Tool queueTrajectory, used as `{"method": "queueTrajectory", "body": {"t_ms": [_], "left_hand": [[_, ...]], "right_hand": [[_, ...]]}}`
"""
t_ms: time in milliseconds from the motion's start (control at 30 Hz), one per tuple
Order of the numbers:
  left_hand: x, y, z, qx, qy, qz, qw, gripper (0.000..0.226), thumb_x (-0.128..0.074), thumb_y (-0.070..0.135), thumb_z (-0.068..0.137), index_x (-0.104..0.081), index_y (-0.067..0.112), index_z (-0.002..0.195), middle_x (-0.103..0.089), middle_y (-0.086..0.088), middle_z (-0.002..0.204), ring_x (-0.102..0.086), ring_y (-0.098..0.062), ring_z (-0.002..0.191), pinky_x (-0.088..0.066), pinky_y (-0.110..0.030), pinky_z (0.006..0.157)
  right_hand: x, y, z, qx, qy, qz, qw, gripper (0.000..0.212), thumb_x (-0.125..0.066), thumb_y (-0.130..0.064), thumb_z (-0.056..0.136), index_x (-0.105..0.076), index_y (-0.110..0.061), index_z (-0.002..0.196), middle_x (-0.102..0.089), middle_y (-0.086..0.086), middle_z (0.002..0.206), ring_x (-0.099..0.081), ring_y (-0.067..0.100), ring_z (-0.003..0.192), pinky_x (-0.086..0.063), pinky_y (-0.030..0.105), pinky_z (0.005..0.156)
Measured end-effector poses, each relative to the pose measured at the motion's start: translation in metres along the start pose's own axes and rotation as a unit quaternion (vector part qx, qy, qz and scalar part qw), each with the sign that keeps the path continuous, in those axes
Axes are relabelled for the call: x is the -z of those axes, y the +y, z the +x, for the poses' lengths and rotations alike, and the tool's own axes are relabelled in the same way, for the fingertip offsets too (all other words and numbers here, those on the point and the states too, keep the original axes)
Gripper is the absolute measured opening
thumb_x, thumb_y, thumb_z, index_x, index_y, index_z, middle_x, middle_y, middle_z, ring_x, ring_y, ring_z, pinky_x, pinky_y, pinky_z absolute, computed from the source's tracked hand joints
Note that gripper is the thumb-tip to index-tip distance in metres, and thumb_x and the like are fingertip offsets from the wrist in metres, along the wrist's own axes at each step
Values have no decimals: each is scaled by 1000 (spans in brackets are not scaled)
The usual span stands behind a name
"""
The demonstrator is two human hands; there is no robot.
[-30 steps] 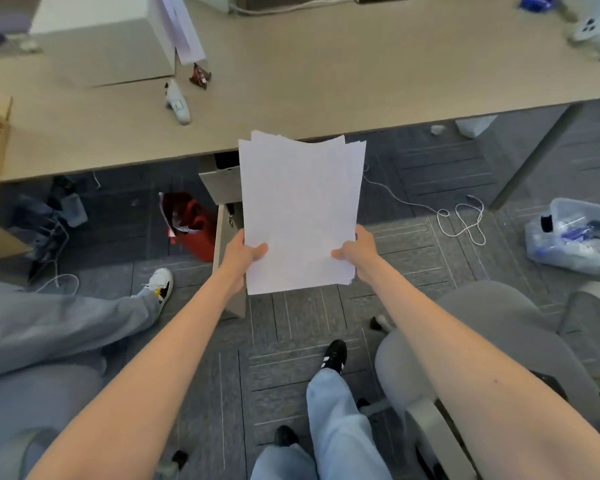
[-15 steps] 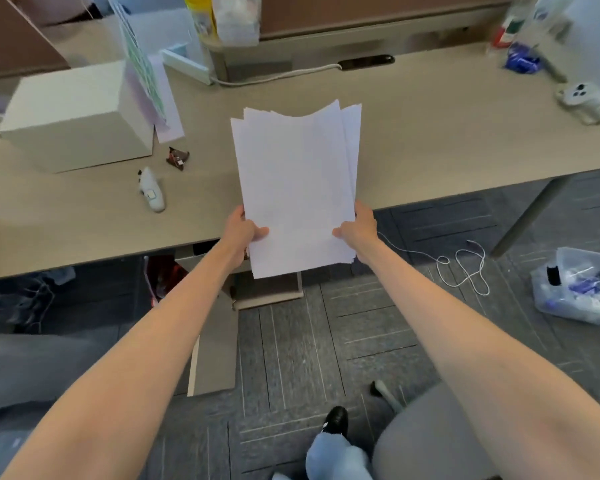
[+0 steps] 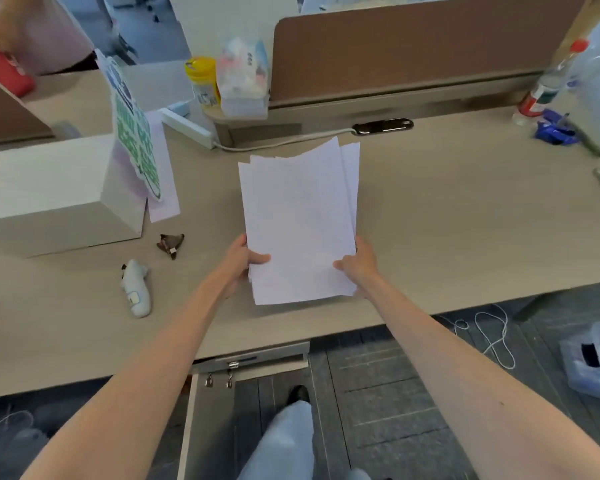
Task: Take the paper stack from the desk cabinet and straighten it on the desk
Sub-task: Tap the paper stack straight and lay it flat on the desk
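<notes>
One loose stack of white paper sheets (image 3: 298,223) is held over the middle of the light wood-grain table (image 3: 447,220), its far edges fanned and uneven; whether its near edge touches the tabletop cannot be told. Two hands grip it — the left hand (image 3: 243,261) clamps the near left edge, thumb on top, and the right hand (image 3: 357,263) clamps the near right edge likewise. Below the table's front edge, one grey metal cabinet (image 3: 250,358) stands open with two small keys hanging. To the left lie one white handheld device (image 3: 136,289), one dark crumpled wrapper (image 3: 170,244) and one white cardboard box (image 3: 56,192). At the back — one yellow-lidded canister (image 3: 201,79), one clear plastic bottle (image 3: 548,81).
</notes>
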State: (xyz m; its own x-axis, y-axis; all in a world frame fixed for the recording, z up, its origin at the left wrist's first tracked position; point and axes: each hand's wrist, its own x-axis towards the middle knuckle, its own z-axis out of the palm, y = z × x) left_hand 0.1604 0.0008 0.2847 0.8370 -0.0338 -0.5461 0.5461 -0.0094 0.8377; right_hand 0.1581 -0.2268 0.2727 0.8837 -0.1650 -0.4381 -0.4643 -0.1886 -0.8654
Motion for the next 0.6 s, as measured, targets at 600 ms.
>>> {"method": "queueTrajectory", "body": {"t_ms": [600], "left_hand": [[-29, 51, 123, 82, -45, 28, 995, 42, -63, 30, 89, -59, 14, 128, -66, -4, 127, -62, -23, 118, -43, -45, 107]], "right_hand": [[49, -38, 162, -84, -157, 20, 984, 55, -55, 12, 74, -55, -12, 123, -66, 9, 116, -62, 31, 104, -53, 33, 73]]}}
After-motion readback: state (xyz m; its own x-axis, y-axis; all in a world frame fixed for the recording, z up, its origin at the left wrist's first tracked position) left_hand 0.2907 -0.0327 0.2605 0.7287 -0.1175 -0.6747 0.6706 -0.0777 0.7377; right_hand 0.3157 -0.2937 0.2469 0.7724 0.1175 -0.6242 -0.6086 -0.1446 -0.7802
